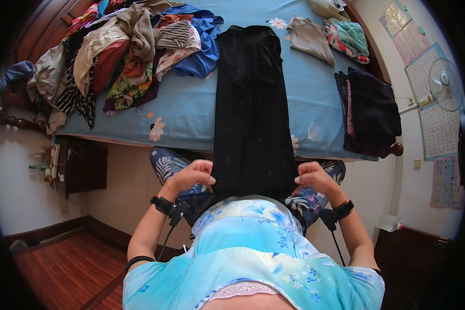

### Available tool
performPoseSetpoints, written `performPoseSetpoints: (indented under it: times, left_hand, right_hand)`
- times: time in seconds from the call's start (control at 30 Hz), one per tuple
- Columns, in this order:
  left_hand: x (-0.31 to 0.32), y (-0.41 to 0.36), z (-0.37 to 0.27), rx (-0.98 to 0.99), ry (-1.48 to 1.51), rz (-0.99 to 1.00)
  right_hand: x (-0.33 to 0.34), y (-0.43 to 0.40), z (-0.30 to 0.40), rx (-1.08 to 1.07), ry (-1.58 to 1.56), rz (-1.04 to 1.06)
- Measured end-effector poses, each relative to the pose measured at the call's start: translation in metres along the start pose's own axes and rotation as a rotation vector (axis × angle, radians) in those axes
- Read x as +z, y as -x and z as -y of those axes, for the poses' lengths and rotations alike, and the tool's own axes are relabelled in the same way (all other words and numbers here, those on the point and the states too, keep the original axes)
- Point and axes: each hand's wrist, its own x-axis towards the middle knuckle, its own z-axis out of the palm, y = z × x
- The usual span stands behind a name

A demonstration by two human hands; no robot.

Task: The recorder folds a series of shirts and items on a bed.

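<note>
A long black garment (252,104) stretches from the bed down over my lap, laid out fairly flat with its near end by my waist. I cannot tell exactly what kind of garment it is. At its left near edge, my left hand (195,174) pinches the cloth between thumb and fingers. My right hand (314,177) grips the opposite edge at about the same height. The far end lies slightly rumpled on the blue bedsheet (186,108), which has a flower print.
A heap of mixed clothes (135,42) covers the bed's left side. To the right are a folded beige garment (312,40), a green and red cloth bundle (348,38) and a stack of dark folded clothes (372,110). A fan (444,79) stands beyond the bed's right end.
</note>
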Motion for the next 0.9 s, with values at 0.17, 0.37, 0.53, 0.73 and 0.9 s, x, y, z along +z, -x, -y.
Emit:
performPoseSetpoints:
  times: [0.17,0.37,0.53,0.73,0.9]
  left_hand:
    - [-0.026,-0.043,-0.049,0.259,0.325,0.029]
    - [-0.02,-0.107,-0.121,0.707,0.67,-0.431]
    - [-0.039,-0.127,-0.067,0.492,-0.49,-0.806]
    - [-0.021,-0.126,-0.049,0.609,-1.39,-0.854]
    - [-0.037,-0.136,-0.053,0.553,-1.341,-0.777]
  right_hand:
    - [-0.021,-0.042,0.054,-0.298,-0.183,-0.048]
    - [-0.016,-0.118,0.121,-0.614,-0.397,-0.263]
    - [-0.035,-0.136,0.066,-0.387,0.274,-0.623]
    - [-0.016,-0.141,0.052,-0.148,0.491,-0.786]
    - [-0.022,-0.158,0.047,-0.176,0.553,-0.683]
